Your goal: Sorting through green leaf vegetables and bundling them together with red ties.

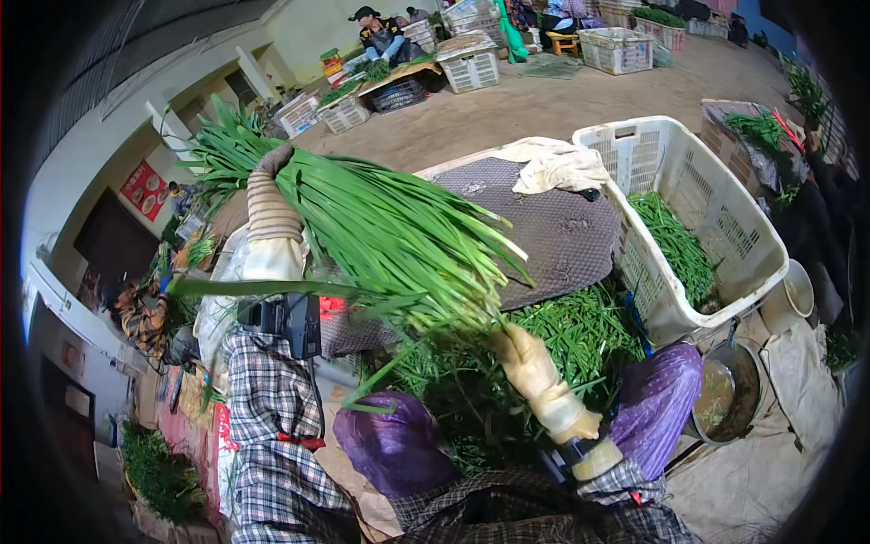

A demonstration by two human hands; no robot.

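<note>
My left hand (273, 195), in a striped, cream-cuffed glove, is wrapped round a thick bunch of garlic chives (381, 218). The bunch slants across in front of me, its leafy tips at the far left and its pale stem ends toward the middle. Close to those ends is my right hand (526, 363) in a cream glove. Its fingers are bunched together among blurred leaves, and what they pinch is hidden. Below both hands, loose green trimmings (580, 331) pile up between my purple-covered knees. Behind the bunch lies a dark textured mat (553, 240).
A white plastic crate (779, 263) holding greens stands at the right, beside a metal pot (750, 412) and a pale bucket (797, 299). A cream cloth (564, 168) lies on the mat's far edge. Other people work among crates farther back and at the left.
</note>
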